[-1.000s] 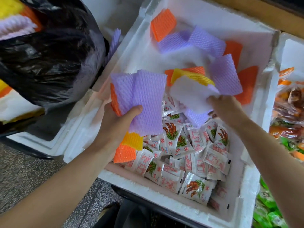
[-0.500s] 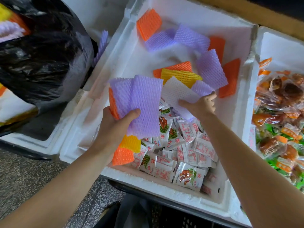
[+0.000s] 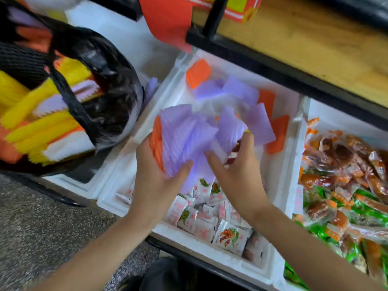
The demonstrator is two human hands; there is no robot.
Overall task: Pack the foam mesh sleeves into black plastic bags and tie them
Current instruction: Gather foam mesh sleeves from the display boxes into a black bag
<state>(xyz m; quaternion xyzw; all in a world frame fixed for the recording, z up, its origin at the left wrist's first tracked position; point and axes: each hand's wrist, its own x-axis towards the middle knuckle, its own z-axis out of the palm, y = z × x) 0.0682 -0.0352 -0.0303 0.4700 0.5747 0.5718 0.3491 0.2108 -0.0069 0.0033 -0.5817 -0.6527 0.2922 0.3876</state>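
The left hand (image 3: 155, 181) grips purple and orange foam mesh sleeves (image 3: 184, 135) over the white foam box (image 3: 117, 198). The right hand (image 3: 237, 171) holds more against them. It seems best to line them up, squeeze tight, then drop them in the black bag (image 3: 113, 85) nearby.

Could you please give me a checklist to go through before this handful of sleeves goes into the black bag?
1. Left hand grips sleeve stack: ok.
2. Right hand pinches the stack's far side; edges aligned: cannot tell, blurred.
3. Black bag mouth open: ok.
4. Room left in bag: cannot tell.
5. Foam box cleared of loose sleeves: not ok, purple and orange ones remain.
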